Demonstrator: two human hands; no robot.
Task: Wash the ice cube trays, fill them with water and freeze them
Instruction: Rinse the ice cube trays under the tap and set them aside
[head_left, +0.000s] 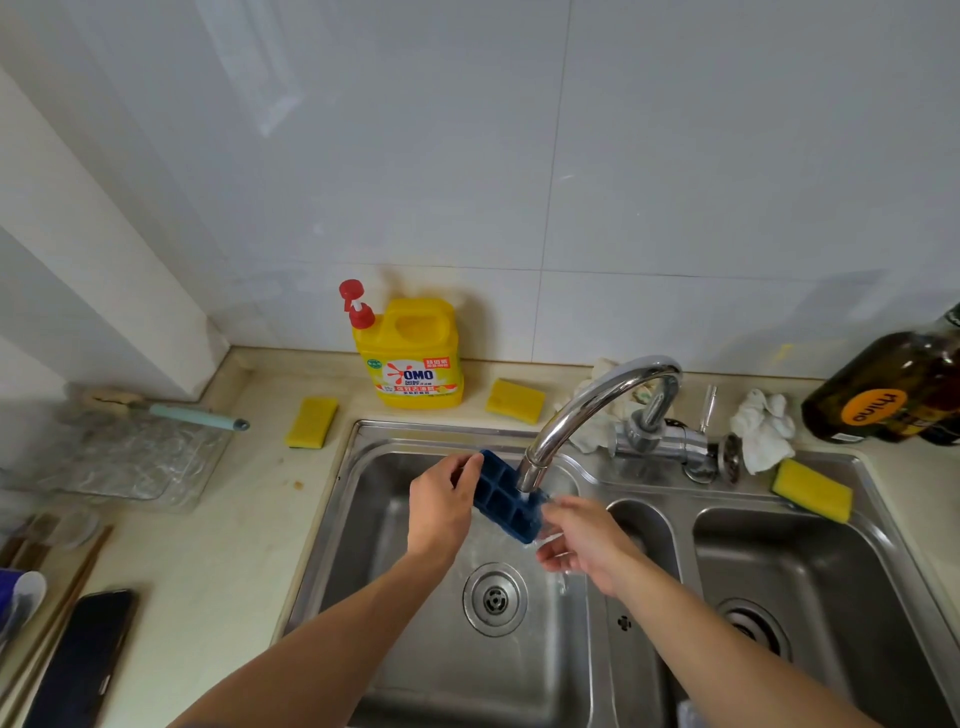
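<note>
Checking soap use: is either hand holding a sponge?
No, left hand and right hand hold only the blue ice cube tray under the faucet.

the faucet spout (587, 410) hangs just above the fingers (470, 465) and closes the way upward. the ice cube tray (501, 499) fills the gap between left and right fingers. below the fingers the left basin (374, 519) is open down to the drain (494, 598). right of the fingers rises the sink divider (602, 654).
</note>
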